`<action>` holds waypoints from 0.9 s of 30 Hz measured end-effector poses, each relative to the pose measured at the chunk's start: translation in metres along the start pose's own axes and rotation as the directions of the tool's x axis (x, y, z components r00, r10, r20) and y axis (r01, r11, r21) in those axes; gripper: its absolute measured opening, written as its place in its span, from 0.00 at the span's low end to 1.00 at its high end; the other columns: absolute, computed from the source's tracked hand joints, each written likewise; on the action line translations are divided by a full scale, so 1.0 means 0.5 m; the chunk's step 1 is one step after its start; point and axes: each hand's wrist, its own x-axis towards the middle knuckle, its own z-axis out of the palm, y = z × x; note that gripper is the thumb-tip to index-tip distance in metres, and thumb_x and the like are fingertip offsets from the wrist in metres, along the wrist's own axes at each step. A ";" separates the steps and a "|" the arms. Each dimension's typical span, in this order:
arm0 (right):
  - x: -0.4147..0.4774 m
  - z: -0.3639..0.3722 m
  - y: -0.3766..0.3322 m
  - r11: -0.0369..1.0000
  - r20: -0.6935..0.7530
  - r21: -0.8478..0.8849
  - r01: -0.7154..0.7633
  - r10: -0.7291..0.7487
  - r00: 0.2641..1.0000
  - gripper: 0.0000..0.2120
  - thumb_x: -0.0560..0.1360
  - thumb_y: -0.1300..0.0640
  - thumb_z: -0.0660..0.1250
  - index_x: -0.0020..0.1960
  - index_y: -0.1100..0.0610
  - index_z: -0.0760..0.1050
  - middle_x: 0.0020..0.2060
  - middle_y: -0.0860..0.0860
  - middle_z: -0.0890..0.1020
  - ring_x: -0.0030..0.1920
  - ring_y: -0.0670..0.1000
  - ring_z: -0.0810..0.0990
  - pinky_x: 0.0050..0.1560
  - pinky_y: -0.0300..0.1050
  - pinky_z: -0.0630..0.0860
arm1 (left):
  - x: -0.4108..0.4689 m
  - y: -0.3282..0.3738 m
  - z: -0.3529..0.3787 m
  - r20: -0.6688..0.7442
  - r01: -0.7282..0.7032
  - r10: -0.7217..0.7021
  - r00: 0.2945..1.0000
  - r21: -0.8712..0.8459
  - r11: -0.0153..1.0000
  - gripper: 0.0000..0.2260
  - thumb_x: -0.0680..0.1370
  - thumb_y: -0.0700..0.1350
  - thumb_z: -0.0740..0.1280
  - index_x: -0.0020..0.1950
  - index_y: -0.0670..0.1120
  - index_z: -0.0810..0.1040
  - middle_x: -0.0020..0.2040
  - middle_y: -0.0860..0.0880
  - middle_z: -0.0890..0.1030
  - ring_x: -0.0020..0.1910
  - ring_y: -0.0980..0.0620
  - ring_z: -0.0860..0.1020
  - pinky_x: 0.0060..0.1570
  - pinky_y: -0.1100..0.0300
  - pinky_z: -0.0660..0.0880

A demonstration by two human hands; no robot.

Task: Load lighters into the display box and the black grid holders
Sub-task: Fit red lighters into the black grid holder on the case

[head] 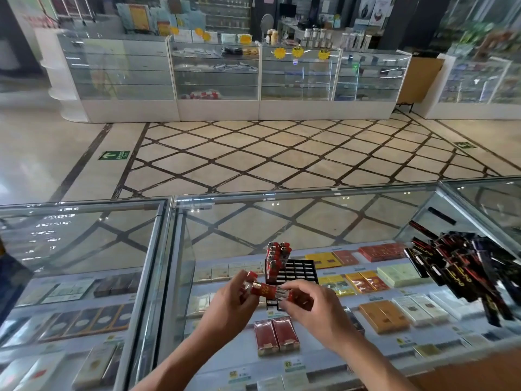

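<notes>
– What have your fingers got?
– The fingers of my left hand are curled round red plastic lighters with silver caps. The fingers of my right hand pinch the other end of the bunch. I judge I'm separating one, so it goes in singly.
– Why hold them there?
– They're close over the near side of the black plastic grid holder, which keeps the drop short. The holder stands on the glass desk. A row of upright red lighters fills its left edge, and the other cells gape.
– And to the right?
– A heap of slim dark items, well apart. I can't make out any display box.
</notes>
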 end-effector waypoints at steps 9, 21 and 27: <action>0.015 0.003 0.021 0.872 0.082 -0.404 0.277 -0.267 0.960 0.21 0.77 0.49 0.72 0.68 0.52 0.78 0.56 0.43 0.78 0.44 0.40 0.79 0.48 0.25 0.75 | -0.014 0.002 -0.001 0.031 -0.079 0.081 0.996 -0.051 0.996 0.02 0.82 0.46 0.68 0.54 0.52 0.76 0.38 0.51 0.83 0.28 0.59 0.72 0.29 0.67 0.67; 0.023 -0.002 0.043 0.875 0.035 -0.351 0.333 -0.343 0.939 0.18 0.86 0.50 0.57 0.68 0.58 0.77 0.56 0.48 0.79 0.52 0.43 0.80 0.54 0.34 0.79 | -0.015 -0.009 0.001 -0.041 -0.016 0.013 0.999 -0.078 0.997 0.04 0.82 0.45 0.68 0.55 0.54 0.77 0.37 0.59 0.82 0.29 0.62 0.75 0.31 0.65 0.72; 0.031 0.003 0.049 0.960 -0.091 -0.192 0.206 -0.226 0.970 0.09 0.84 0.58 0.62 0.60 0.54 0.79 0.44 0.37 0.78 0.44 0.37 0.80 0.41 0.29 0.73 | -0.018 -0.012 0.002 -0.058 0.040 -0.050 0.997 -0.153 0.987 0.04 0.82 0.44 0.67 0.55 0.53 0.77 0.34 0.50 0.81 0.27 0.58 0.75 0.25 0.63 0.73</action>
